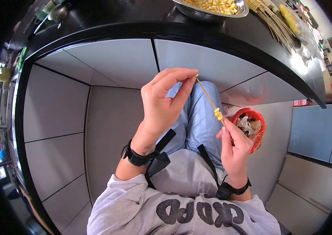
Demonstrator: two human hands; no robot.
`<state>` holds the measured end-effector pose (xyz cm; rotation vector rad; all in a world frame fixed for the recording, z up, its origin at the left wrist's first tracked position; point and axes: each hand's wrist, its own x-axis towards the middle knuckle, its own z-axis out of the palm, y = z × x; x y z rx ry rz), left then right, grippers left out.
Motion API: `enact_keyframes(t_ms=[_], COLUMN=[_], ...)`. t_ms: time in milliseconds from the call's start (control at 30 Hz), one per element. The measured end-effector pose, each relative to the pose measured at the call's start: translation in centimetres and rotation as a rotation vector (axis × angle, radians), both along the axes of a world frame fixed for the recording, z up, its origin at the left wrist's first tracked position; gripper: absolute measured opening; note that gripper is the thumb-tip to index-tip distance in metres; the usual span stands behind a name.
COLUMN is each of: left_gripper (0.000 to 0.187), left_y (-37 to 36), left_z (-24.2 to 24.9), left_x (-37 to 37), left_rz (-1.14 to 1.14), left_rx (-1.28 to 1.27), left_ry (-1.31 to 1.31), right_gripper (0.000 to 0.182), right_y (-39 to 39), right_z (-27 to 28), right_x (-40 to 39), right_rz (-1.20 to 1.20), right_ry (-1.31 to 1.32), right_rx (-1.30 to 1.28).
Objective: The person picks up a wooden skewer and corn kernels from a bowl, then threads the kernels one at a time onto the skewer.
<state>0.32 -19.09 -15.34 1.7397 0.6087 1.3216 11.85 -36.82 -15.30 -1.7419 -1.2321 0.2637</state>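
Observation:
A thin bamboo skewer (pixel 206 93) slants between my two hands above my lap. Several yellow corn kernels (pixel 218 114) are threaded together near its lower end. My right hand (pixel 234 147) pinches the skewer just below them with thumb and forefinger. At the skewer's upper tip, my left hand (pixel 166 98) has its thumb and fingers closed, with a small pale bit showing at the fingertips that looks like a corn kernel. Whether it is on the tip is too small to tell. On the counter ahead, a metal bowl (pixel 234 15) holds many loose kernels.
The dark countertop (pixel 134 23) has its edge beyond my hands. A bundle of skewers (pixel 273 25) and a clear plastic bag (pixel 307 37) with something yellow lie at the right. A red waste bin (pixel 263 127) stands on the floor by my right hand.

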Motion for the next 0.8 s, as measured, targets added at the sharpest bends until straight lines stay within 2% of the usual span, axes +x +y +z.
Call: enact_keyframes(t_ms=[67, 400, 567, 800], left_gripper=[0.014, 0.015, 0.020, 0.021], left_y=[0.0, -0.7, -0.4, -1.7], left_z=[0.3, 0.2, 0.1, -0.6], left_x=[-0.1, 0.0, 0.0, -0.1], left_rz=[0.046, 0.046, 0.058, -0.015], left_rx=[0.130, 0.170, 0.289, 0.191], left_ry=[0.067, 0.155, 0.194, 0.201], right_gripper=[0.023, 0.022, 0.022, 0.023], right_y=[0.0, -0.2, -0.1, 0.0], right_z=[-0.1, 0.3, 0.4, 0.0], right_x=[0.0, 0.0, 0.0, 0.0], right_rz=[-0.004, -0.032, -0.035, -0.030], right_ry=[-0.003, 0.042, 0.034, 0.031], right_rx=[0.006, -0.060, -0.058, -0.053])
